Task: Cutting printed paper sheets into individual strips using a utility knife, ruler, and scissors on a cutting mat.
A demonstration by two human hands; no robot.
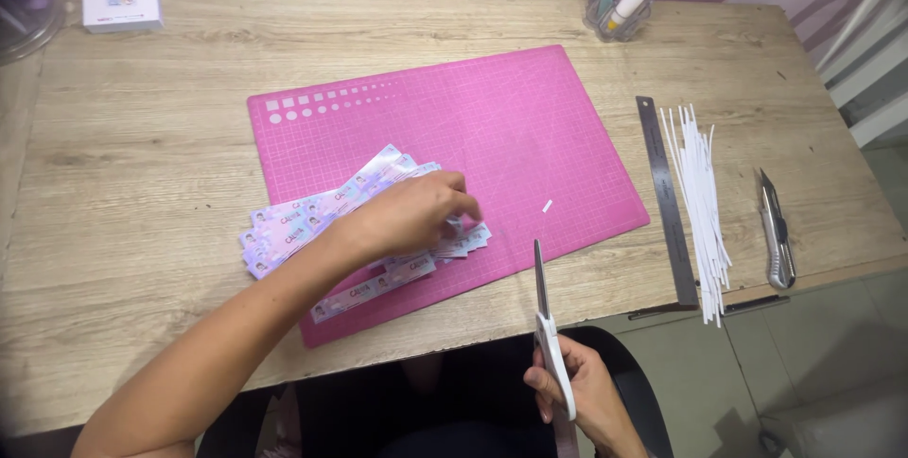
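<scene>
- On the pink cutting mat point(530, 127), the left hand point(411, 212) lay over a fanned pile of printed strips point(303, 221), fingers curled down and pinching at the strips near the pile's right end; how many it had hold of could not be told.
- The right hand point(582, 392) was off the desk's front edge, fingers wrapped through the handles of white scissors point(547, 325), blades closed or nearly so, tip pointing up toward the mat.
- Risk: the pile was loose and overlapping, so a pull on one strip would likely drag its neighbours and skew the fan.
- Risk: the lowest strips overhung the mat's left and front edges and could slide onto the wooden desk point(142, 136).
- Risk: the scissor tip sat near the left wrist; a quick lift could nick it.
- A tiny white scrap point(547, 205) lay on the mat right of the fingers, apart from the pile.
- Open room: the mat's upper and right parts were bare, as was the desk left of it.
- Right side was crowded: steel ruler point(667, 198), bundle of white offcuts point(702, 202), utility knife point(776, 231), the first two overhanging the front edge.
- At the back edge stood a pen cup point(619, 8) and a small white box point(120, 4), well apart from the hands.
</scene>
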